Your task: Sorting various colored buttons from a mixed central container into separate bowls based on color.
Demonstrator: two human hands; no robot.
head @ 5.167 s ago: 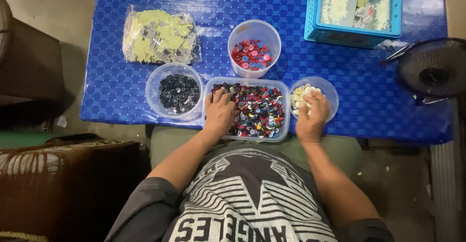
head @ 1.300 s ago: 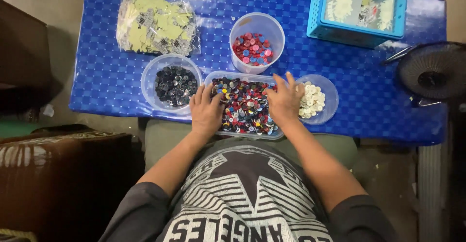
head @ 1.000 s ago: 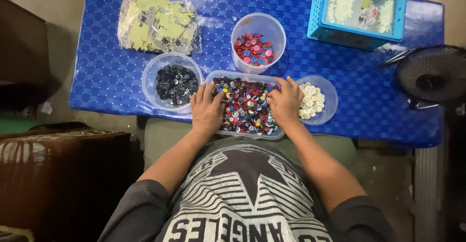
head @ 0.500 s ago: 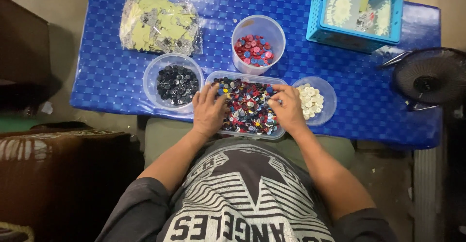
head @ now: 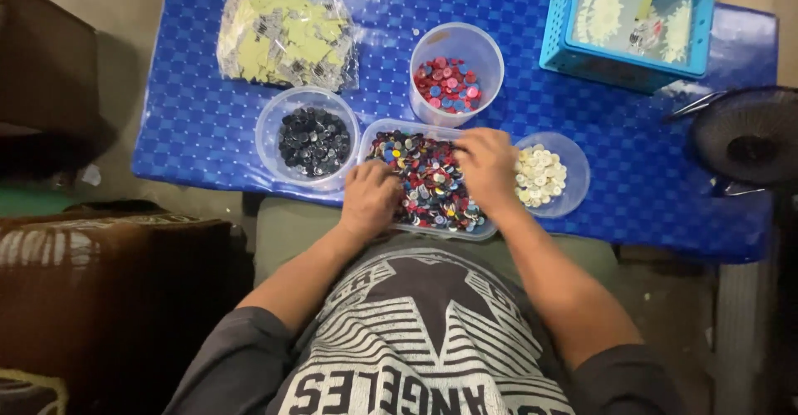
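Bag of yellow pieces, turquoise basket, black fan

A clear plastic bag of pale yellow-green pieces lies flat at the far left of the blue table, crinkled and glinting, with small dark-and-white label patches showing among the pieces. At the far right, a light blue basket holds two clear flat packets of cream-white pieces, lying side by side, and a small yellow tag stands between them. No signs or screens show.
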